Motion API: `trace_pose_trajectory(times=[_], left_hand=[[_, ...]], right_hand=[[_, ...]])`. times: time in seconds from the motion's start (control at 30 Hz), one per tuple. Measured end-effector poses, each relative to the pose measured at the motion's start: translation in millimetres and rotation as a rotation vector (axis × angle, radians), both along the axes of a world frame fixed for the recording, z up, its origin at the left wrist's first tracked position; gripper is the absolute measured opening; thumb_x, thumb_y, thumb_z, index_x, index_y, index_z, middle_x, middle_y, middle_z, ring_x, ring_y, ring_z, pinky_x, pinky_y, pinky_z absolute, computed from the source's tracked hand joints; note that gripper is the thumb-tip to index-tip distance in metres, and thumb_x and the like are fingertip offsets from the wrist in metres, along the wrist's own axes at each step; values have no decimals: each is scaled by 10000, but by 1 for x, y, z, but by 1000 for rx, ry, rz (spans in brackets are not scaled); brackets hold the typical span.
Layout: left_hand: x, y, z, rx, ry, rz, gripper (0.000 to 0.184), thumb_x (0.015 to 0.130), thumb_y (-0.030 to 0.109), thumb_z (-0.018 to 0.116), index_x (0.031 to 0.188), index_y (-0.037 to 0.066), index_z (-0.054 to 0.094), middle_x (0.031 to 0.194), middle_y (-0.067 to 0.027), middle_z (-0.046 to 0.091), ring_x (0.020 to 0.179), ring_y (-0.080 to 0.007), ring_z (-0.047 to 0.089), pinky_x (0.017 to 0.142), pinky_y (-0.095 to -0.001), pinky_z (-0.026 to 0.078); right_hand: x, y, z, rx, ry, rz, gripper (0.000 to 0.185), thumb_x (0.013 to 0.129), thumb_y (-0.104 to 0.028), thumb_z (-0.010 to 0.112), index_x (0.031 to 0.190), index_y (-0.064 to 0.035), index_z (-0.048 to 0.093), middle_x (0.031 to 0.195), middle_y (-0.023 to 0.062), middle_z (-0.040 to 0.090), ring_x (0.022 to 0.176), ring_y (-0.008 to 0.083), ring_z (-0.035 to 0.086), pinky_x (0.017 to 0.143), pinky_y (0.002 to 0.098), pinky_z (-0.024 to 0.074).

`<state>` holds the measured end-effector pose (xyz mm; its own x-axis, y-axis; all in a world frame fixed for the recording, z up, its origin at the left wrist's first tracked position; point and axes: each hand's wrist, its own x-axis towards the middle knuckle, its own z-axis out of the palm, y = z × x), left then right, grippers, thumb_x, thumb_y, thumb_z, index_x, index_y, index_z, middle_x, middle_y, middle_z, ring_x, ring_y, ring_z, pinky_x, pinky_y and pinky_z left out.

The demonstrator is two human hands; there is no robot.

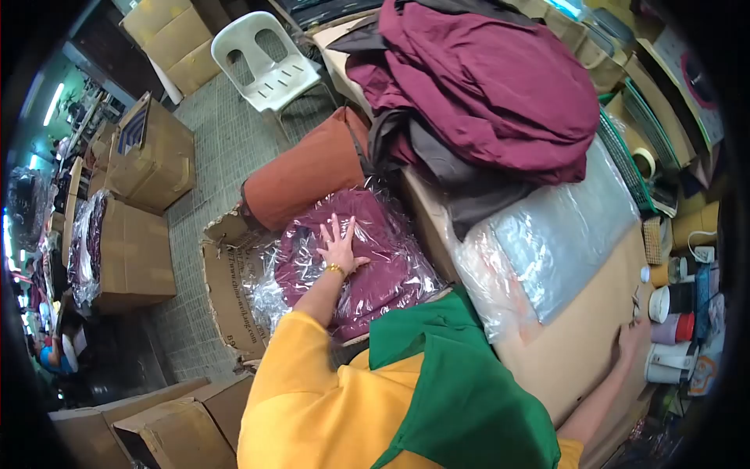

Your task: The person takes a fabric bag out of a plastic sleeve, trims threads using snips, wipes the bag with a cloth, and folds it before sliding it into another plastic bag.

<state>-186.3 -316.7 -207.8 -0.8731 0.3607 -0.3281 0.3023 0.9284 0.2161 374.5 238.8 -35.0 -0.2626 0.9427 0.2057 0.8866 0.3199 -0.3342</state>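
Observation:
My left hand [340,248] lies with spread fingers on a maroon garment in clear plastic [383,270], which sits in an open cardboard box [223,301]. At the right, my right hand [634,338] rests near the table's far edge beside several cups and containers; its fingers look bent around a small metallic thing [637,301] that I cannot make out clearly. A rust-coloured roll of cloth [305,172] lies against the box's upper side. Maroon and dark cloth [500,86] is heaped on the table [547,363], above a stack of clear plastic bags [562,234].
A white plastic chair [269,66] stands beyond the box. Cardboard boxes [137,250] line the left side, with more at the lower left [176,426]. White and dark cups [660,303] and a green basket [625,168] stand along the table's right side. A person [58,352] is at far left.

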Motion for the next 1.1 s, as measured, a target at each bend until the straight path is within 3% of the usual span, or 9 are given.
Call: trace_pose_trajectory(times=[0.37,0.57,0.63,0.7,0.77,0.87,0.93,1.0,1.1], left_hand=[[-41,46,-35,-431,-507,46,1376,567,639,850,1547,383,-82,1586,-89,-298,1439,-487,-195,1005,-826,182],[5,41,47,45,-35,-416,481,737,503,758,986,94,713,1321,-228,565,1194,-410,538,876,-468,501],[46,40,30,219,-566,-578,317,769,355,713,804,41,686,816,-179,700,748,-323,655,686,-416,503],[60,36,35,101,-864,-1014,265,784,270,686,815,8,666,797,-177,689,725,-327,641,683,-411,492],[60,73,132,5,-646,-1004,215,826,228,671,833,13,662,807,-158,685,738,-279,649,697,-390,497],[44,116,284,956,-576,-848,182,860,194,699,910,31,637,811,-82,633,761,-218,628,705,-364,495],[32,152,341,1248,205,-827,243,825,215,736,964,44,635,897,-92,628,872,-255,605,782,-357,470],[15,189,367,917,898,-721,437,758,246,782,1124,66,626,1122,-118,598,1046,-313,564,858,-406,455],[-46,240,354,574,654,-831,244,811,161,690,1050,110,677,992,-122,654,930,-345,637,780,-450,508]], right_hand=[[-9,-76,-43,-27,587,-176,455,908,76,400,1354,-13,415,1174,151,584,994,187,584,838,281,475],[-36,-97,-28,57,453,-223,342,888,-5,465,1218,25,549,1209,180,603,1124,299,574,963,373,435],[-40,-99,-38,215,236,-200,291,855,-27,490,1116,37,601,1147,182,610,1087,348,567,951,406,425],[-51,-108,-34,342,216,-156,238,837,-14,489,1041,40,600,1054,184,601,1024,358,558,922,421,425],[-61,-117,-19,266,224,-114,188,826,1,478,985,47,569,999,183,581,979,348,548,901,432,420],[-65,-122,-19,263,380,-96,130,815,13,463,910,35,549,890,148,573,873,273,574,806,388,454],[-68,-125,-18,208,531,-118,126,813,14,453,893,27,550,835,129,564,822,245,577,768,368,463],[-67,-128,-16,176,601,-83,143,815,2,428,865,6,562,746,82,542,748,185,564,719,330,470],[-63,-125,-25,134,776,-75,156,840,-38,409,838,-34,564,686,3,500,618,98,465,567,265,389]])
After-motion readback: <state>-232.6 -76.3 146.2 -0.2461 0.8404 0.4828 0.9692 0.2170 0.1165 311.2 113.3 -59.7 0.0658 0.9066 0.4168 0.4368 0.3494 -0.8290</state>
